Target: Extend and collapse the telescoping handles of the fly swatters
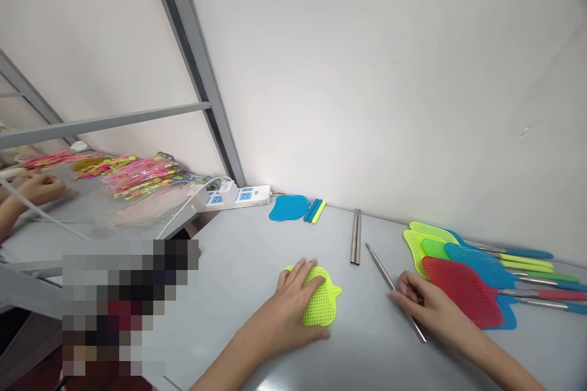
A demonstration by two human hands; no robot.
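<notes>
My left hand [293, 305] lies over a yellow-green fly swatter head [323, 302], its fingers spread across the perforated sheet and the thumb by the near edge. The head's short pointed neck faces right. In my right hand [419, 302] a thin metal rod [380, 266] is pinched between thumb and fingers, slanting from far left to near right. Two more metal rods [356, 238] lie side by side beyond it. Toward the wall are a blue fly swatter head [288, 208] and several blue and yellow handle grips [315, 211].
Whole fly swatters with red [461, 290], blue, green and yellow heads lie piled at right. A white power strip [252, 195] sits by the grey metal frame [202, 73]. At left, a co-worker's hand [43, 188] is near bagged colourful items [144, 177]. One area is pixelated.
</notes>
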